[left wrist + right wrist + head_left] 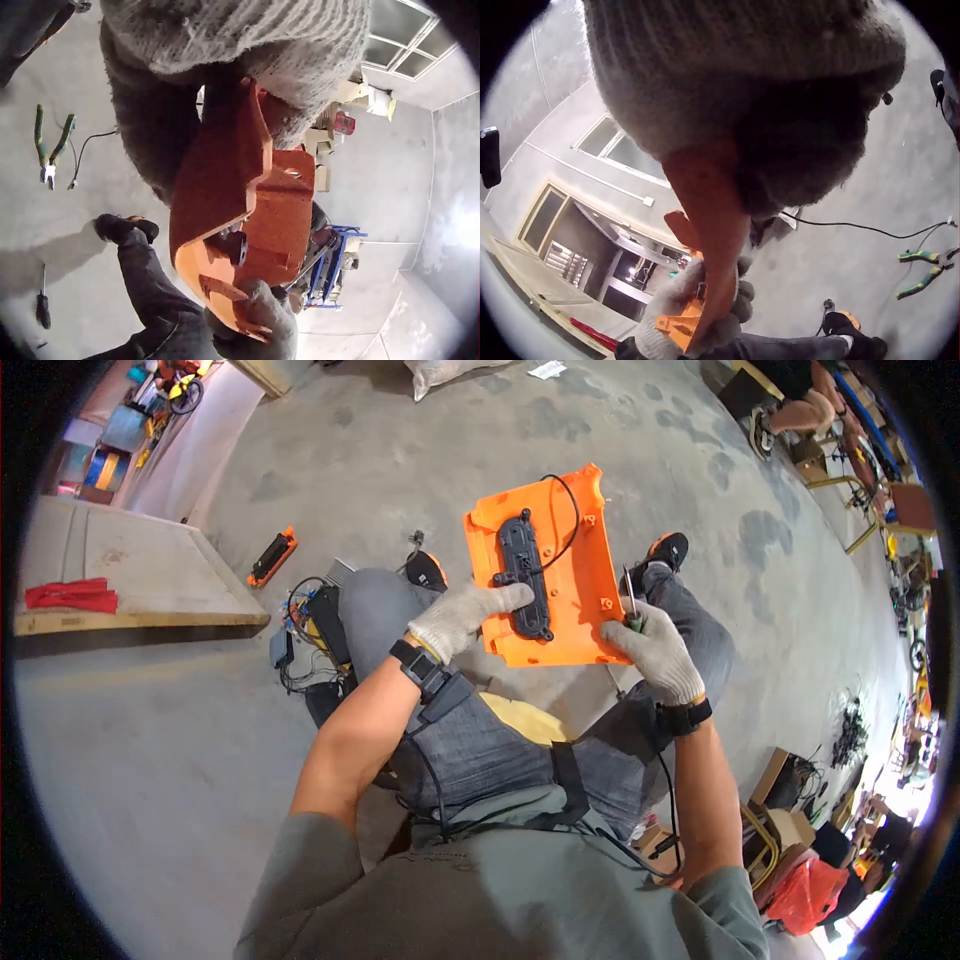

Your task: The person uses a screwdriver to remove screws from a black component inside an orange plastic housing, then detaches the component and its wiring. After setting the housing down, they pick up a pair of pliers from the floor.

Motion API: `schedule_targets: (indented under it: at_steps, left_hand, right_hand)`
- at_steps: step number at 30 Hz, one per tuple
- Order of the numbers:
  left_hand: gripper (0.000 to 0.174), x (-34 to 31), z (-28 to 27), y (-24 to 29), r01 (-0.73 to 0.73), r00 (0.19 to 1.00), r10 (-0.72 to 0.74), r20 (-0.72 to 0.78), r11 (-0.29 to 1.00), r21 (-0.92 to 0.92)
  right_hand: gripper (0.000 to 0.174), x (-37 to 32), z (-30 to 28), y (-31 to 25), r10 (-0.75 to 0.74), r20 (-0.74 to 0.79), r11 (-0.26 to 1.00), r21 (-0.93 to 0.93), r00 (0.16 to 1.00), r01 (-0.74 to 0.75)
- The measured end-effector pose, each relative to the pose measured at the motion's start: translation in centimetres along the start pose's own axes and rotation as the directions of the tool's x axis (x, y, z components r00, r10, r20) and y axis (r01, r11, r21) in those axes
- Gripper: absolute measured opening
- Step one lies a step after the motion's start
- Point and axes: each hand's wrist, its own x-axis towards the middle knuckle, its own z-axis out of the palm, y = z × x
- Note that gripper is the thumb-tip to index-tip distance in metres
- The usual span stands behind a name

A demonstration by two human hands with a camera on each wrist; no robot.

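Grips a shallow, bright orange plastic shell (575, 595) above the lap, ribbed inner side up, between two hands in pale knitted gloves. Pinches its near left edge in the left hand (462, 618), fingers curled beneath, thumb laid over onto the long black plastic part (522, 575) inside the shell. Holds the near right corner in the curled right hand (655, 650), along with a green-handled screwdriver (634, 618), metal shaft pointing up. Carries a thin black cable (574, 520) looping from the black part across the shell. Sits with legs in grey jeans (470, 755) spread to either side. Has a tangle of wires and black boxes (318, 628) beside the left leg and an orange-and-black piece (272, 557) farther out on the grey concrete floor (300, 480). Shows green-and-yellow-handled pliers (52, 148) and a dark-handled screwdriver (43, 304) on the floor, well apart, in the left wrist view.
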Motion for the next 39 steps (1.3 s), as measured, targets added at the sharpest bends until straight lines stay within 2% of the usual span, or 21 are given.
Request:
schedule_targets:
  at_steps: [8,11,14,15,18,20,21,22,23,24,25,26,27,29,30,31,32,34,36,38,39]
  left_hand:
    - [0.036,-0.1,-1.2,2.0,-0.091,0.994,0.089,-0.057,0.995,-0.035]
    - [0.038,0.1,-3.5,5.4,-0.184,0.963,0.171,-0.209,0.982,-0.04]
    - [0.04,1.2,-6.9,7.9,-0.224,0.91,0.208,-0.358,0.975,-0.002]
    - [0.041,1.6,-7.3,8.2,-0.242,0.886,0.236,-0.399,0.97,0.036]
    - [0.042,2.6,-8.0,9.1,-0.254,0.849,0.256,-0.463,0.965,0.069]
    - [0.046,2.7,-6.6,10.3,-0.264,0.817,0.282,-0.503,0.958,0.109]
    - [0.046,2.7,-6.8,10.8,-0.27,0.798,0.291,-0.527,0.955,0.118]
    - [0.047,2.4,-7.2,11.1,-0.273,0.778,0.298,-0.553,0.953,0.13]
    - [0.047,1.7,-7.6,11.0,-0.189,0.768,0.38,-0.515,0.904,0.384]
    - [0.048,1.2,-7.6,11.3,-0.1,0.771,0.45,-0.451,0.784,0.613]
    - [0.047,2.3,-5.3,11.7,-0.19,0.704,0.352,-0.616,0.93,0.314]
    - [0.044,2.0,-5.7,11.6,-0.151,0.698,0.282,-0.658,0.957,0.249]
    - [0.043,1.9,-5.9,11.4,-0.147,0.681,0.272,-0.68,0.96,0.237]
    - [0.042,1.8,-6.8,10.8,-0.129,0.653,0.249,-0.715,0.967,0.219]
    - [0.047,1.4,-7.5,10.6,-0.106,0.58,0.227,-0.782,0.973,0.205]
    - [0.052,1.2,-8.1,10.5,-0.086,0.502,0.209,-0.839,0.978,0.191]
    - [0.052,1.0,-8.3,10.4,-0.071,0.495,0.196,-0.847,0.98,0.186]
    - [0.054,0.9,-8.7,10.5,-0.023,0.459,0.198,-0.866,0.977,0.211]
    - [0.054,0.6,-9.0,10.0,-0.038,0.44,0.198,-0.876,0.979,0.202]
    - [0.054,0.5,-8.9,9.6,-0.078,0.399,0.215,-0.891,0.976,0.201]
    - [0.055,0.9,-8.6,9.7,-0.057,0.413,0.221,-0.884,0.974,0.217]
  right_hand:
    - [0.036,1.4,-1.5,-1.5,-0.005,0.022,1.0,-0.02,1.0,0.005]
    - [0.061,5.1,-3.2,-0.8,0.076,-0.122,0.996,-0.028,0.99,-0.08]
    - [0.048,10.5,-4.9,4.5,0.217,-0.316,0.966,0.208,0.924,-0.156]
    - [0.048,12.0,-5.1,6.7,0.24,-0.309,0.961,0.212,0.92,-0.179]
    - [0.031,15.8,-5.0,13.6,0.326,-0.35,0.939,0.013,0.878,-0.344]
    - [0.035,17.5,-4.1,16.9,0.395,-0.399,0.862,-0.15,0.828,-0.484]
    - [0.035,18.8,-3.8,18.6,0.417,-0.384,0.851,-0.154,0.824,-0.502]
    - [0.037,19.8,-3.3,20.2,0.368,-0.383,0.827,-0.283,0.847,-0.487]
    - [0.039,21.0,-2.8,21.6,0.313,-0.374,0.792,-0.405,0.873,-0.457]
    - [0.039,22.6,-2.1,22.1,0.326,-0.361,0.789,-0.405,0.874,-0.462]
    - [0.041,24.5,-0.9,22.3,0.302,-0.38,0.776,-0.434,0.874,-0.457]
    - [0.044,26.0,0.6,22.4,0.282,-0.399,0.76,-0.462,0.873,-0.457]
    - [0.037,27.7,1.9,21.0,0.323,-0.408,0.71,-0.492,0.854,-0.504]
    - [0.033,31.0,3.4,24.1,0.293,-0.39,0.689,-0.547,0.873,-0.476]
    - [0.03,32.0,4.4,25.6,0.246,-0.377,0.673,-0.596,0.893,-0.437]
    - [0.024,32.5,5.3,26.9,0.301,-0.341,0.684,-0.574,0.891,-0.451]
    - [0.024,32.4,6.0,28.2,0.318,-0.332,0.68,-0.572,0.888,-0.458]
    - [0.023,31.7,7.2,28.6,0.134,-0.332,0.741,-0.592,0.934,-0.317]
    - [0.023,32.6,6.7,27.7,0.24,-0.282,0.759,-0.542,0.929,-0.36]
    - [0.026,33.5,6.4,26.3,0.393,-0.328,0.709,-0.486,0.859,-0.51]
    - [0.027,34.0,6.3,26.9,0.307,-0.363,0.693,-0.548,0.88,-0.468]
